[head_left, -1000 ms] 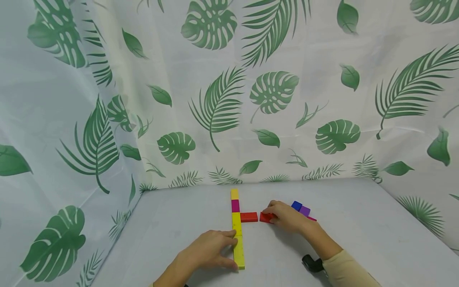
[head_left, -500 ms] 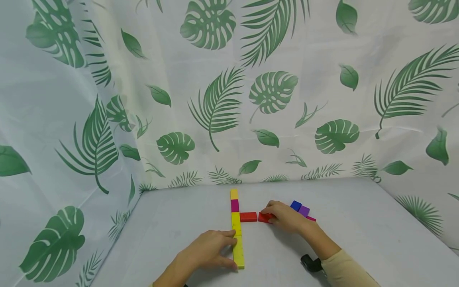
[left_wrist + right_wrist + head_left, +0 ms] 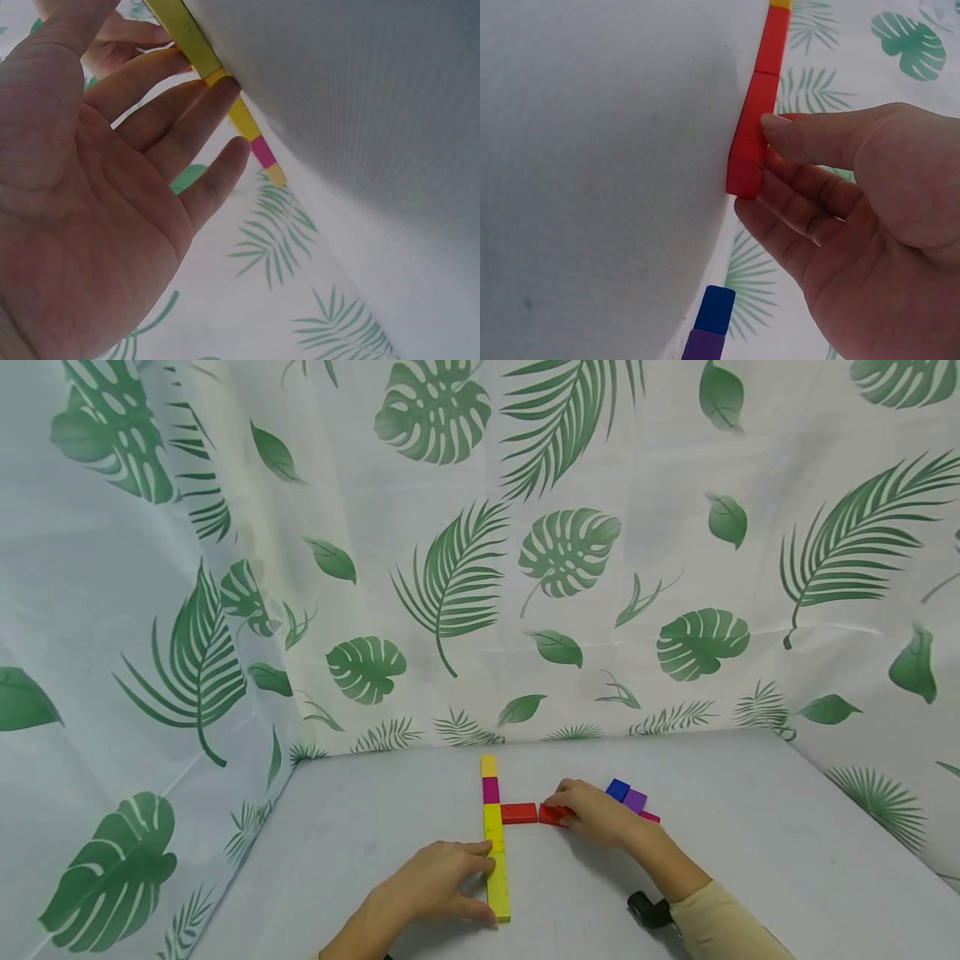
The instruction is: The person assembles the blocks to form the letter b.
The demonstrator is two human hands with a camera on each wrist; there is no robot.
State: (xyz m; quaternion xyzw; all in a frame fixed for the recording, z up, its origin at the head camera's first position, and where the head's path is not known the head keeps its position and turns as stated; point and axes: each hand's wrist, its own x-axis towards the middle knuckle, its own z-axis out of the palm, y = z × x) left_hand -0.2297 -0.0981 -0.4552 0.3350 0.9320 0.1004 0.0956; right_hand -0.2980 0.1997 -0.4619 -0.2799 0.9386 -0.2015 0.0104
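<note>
A row of blocks runs away from me on the table: two long yellow blocks, a magenta block and a small yellow block. My left hand lies along the row's left side, its fairly straight fingers touching the long yellow blocks. From the row's right side one red block points sideways. My right hand pinches a second red block between thumb and fingers, end to end with the first. In the head view my fingers hide part of it.
Beyond my right hand sit a blue block, a purple block and a partly hidden magenta block. A black device is at my right wrist. A leaf-printed curtain stands behind the white table.
The red block in my right hand has slid slightly left, narrowing the gap to the other red block. My left hand stays in place on the yellow blocks.
</note>
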